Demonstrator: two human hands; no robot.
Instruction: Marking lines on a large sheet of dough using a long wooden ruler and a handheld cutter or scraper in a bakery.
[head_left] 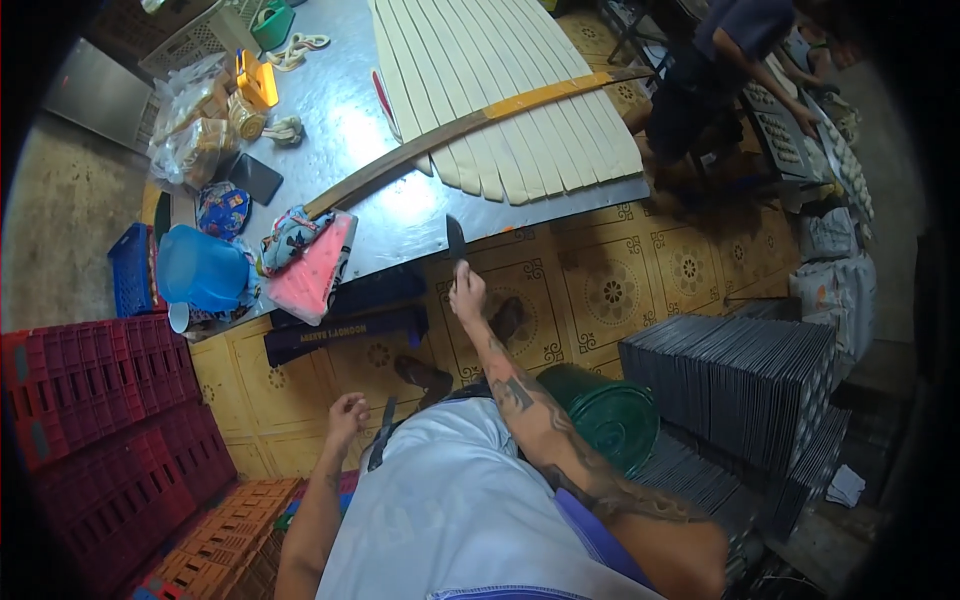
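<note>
The right hand (467, 292) is near the middle of the frame, and its fingers are wrapped tight around the handle of a knife (455, 240). The dark blade points up toward the near edge of the metal table (420, 215), which fills the upper middle of the frame. The left hand (347, 412) is lower, left of the middle, by the person's waist. It is loosely curled and holds nothing. Long pale dough strips (500, 90) lie side by side on the table, at the top of the frame. A long wooden stick (440, 135) lies slanted across the strips, from the upper right down to the left. Between the knife and the left end of the table lies a pink cloth (312, 265), hanging a little over the edge, with a bright patterned cloth (285, 238) just beside it. A blue plastic jug (200, 268) stands on its left. Clear bags (185, 125) and a yellow box (256, 80) sit on the table at the upper left. Red crates (95, 400) are stacked at the lower left, with orange crates (225, 545) below them. A green round bin (605, 415) lies on the patterned tile floor (610, 280) just right of the person's arm. A big stack of dark metal trays (735, 385) stands at the right. Another person (715, 60) bends over trays at the upper right.
</note>
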